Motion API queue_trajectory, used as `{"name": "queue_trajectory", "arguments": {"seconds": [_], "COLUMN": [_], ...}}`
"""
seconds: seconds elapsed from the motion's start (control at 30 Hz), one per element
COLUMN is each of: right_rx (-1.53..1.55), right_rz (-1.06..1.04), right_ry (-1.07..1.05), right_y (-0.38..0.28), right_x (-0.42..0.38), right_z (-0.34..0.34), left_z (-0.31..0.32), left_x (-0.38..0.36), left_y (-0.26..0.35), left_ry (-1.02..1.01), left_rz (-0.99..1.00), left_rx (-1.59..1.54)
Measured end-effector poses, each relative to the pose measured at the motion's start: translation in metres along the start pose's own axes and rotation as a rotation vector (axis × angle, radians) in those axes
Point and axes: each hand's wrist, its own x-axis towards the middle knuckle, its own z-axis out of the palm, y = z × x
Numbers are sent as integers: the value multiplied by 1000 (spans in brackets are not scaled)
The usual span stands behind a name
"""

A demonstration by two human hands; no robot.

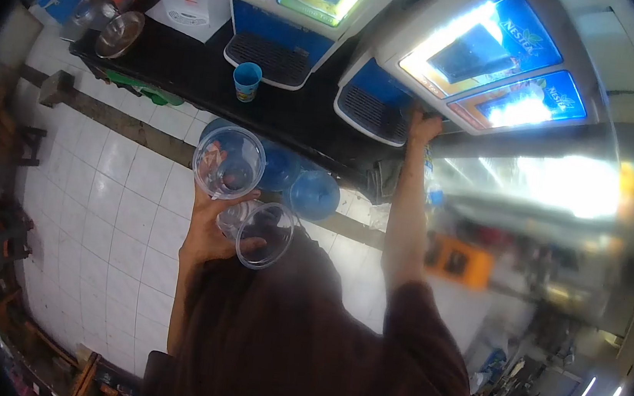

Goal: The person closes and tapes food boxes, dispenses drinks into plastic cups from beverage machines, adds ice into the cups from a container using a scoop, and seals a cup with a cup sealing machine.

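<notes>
In the left hand (pixel 213 230), at chest height: two clear round plastic cups (pixel 229 162), fingers clasped around them | right hand (pixel 423 126) up on the blue-lit drink dispenser (pixel 494 58), grip unclear | behind: small blue cup (pixel 246 81) on black counter (pixel 192 61); blue barrel lids (pixel 313 195) below

Left hand (pixel 208 237) is holding two clear cups (pixel 229 162) side by side below the counter (pixel 192 61); right hand (pixel 423 126) is reaching up, touching the dispenser (pixel 494 54), small cup (pixel 246 81) sitting on the counter left of it.
</notes>
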Motion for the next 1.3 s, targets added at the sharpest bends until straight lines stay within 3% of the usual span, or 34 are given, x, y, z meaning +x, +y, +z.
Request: {"name": "queue_trajectory", "arguments": {"seconds": [0.07, 0.27, 0.37, 0.57, 0.8, 0.87, 1.07, 1.3], "right_rx": [-259, -51, -94, -10, -116, -87, 30, 4], "right_rz": [-34, -15, 25, 52, 94, 87, -44, -44], "right_ry": [-5, -59, -101, -54, -104, 31, 18, 38], "right_y": [9, -19, 8, -29, 0, -26, -35, -12], "right_x": [1, 2, 2, 4, 4, 5, 1, 4], "right_z": [6, -10, 6, -14, 5, -5, -17, -2], "left_z": [0, -2, 0, 2, 1, 1, 13, 59], "left_x": [0, -2, -2, -3, -3, -4, -6, 35], "left_y": [3, -2, 1, 0, 2, 0, -14, -49], "left_ry": [6, -21, -18, -11, -10, -24, -61, -82], "left_rz": [4, 10, 3, -11, 2, -4, -35, 66], "left_rx": [-13, 13, 32, -31, -23, -7, 36, -18]}}
